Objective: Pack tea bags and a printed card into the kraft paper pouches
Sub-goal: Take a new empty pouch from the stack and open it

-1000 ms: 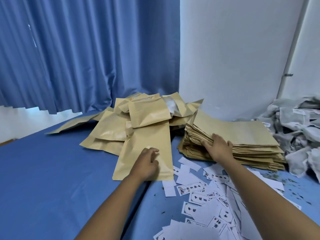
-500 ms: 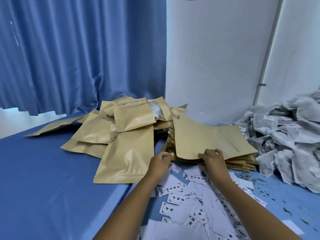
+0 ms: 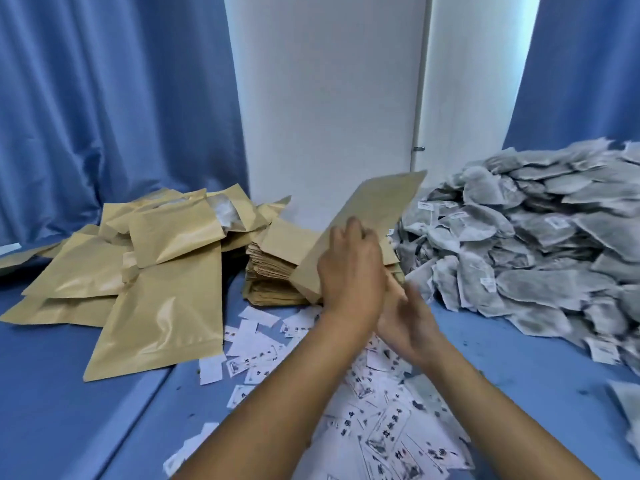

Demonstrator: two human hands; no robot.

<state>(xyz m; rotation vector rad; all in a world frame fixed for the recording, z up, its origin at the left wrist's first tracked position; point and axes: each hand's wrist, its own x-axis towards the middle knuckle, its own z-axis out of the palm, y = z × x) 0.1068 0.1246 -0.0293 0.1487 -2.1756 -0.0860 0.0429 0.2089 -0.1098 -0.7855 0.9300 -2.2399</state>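
The step in hand looks like readying a fresh pouch for filling. The left hand (image 3: 351, 268) grips an empty kraft paper pouch (image 3: 372, 223) near its lower end, fingers curled over the front face, and holds it tilted up and away so that its far end points toward the wall. The right hand (image 3: 407, 318) sits just below and to the right of the left, fingers fairly straight and blurred; it seems to touch the pouch's lower edge, but whether it pinches the paper I cannot tell.

Right behind the hands lies the stack of flat pouches (image 3: 273, 271). To the left of the left hand spreads a heap of filled pouches (image 3: 156, 271), puffed and glossy. To the right of the right hand rises the pile of tea bags (image 3: 519, 244), within easy reach. Beneath both forearms the printed cards (image 3: 381, 420) lie scattered on the blue table (image 3: 62, 393).

Next, I judge, the pouch mouth must be parted, which calls for both hands at the open end. Then the right hand can reach rightward for tea bags and downward for one card.
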